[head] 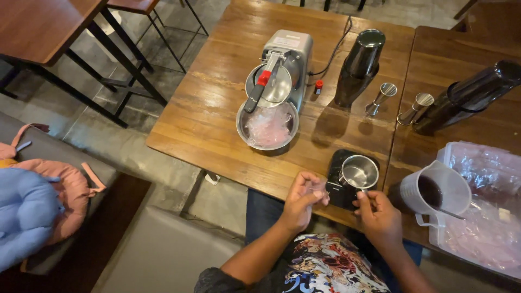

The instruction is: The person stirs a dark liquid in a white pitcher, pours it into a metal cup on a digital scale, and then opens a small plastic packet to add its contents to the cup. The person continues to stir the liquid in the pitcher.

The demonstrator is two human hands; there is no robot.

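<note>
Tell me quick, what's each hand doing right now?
Left hand: fingers curled, nothing visibly held.
Right hand: pinching something small by the steel cup; can't tell what.

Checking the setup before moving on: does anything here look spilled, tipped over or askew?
Nothing looks spilled. One black shaker tin appears to lie tilted on the right-hand table, while the other stands upright. The metal cup sits squarely on the black scale.
</note>
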